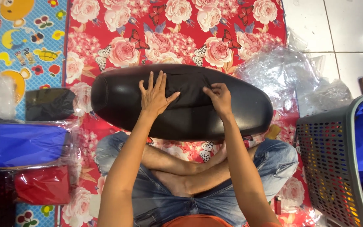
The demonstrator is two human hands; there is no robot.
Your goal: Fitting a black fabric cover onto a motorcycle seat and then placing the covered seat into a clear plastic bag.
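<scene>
A long black padded seat (pixel 118 105) lies across a red floral mat (pixel 169 33) in front of my crossed legs. A piece of black fabric (pixel 188 84) is draped over the seat's middle. My left hand (pixel 154 94) rests flat on the fabric with fingers spread. My right hand (pixel 219 98) pinches the fabric's edge with curled fingers, a little right of the left hand.
Bagged blue (pixel 22 145), black (pixel 49 103) and red (pixel 43 185) cloth pieces lie at the left. Crumpled clear plastic (pixel 282 75) sits at the right on white tiles. A grey perforated basket (pixel 328 159) with blue and red cloth stands at the far right.
</scene>
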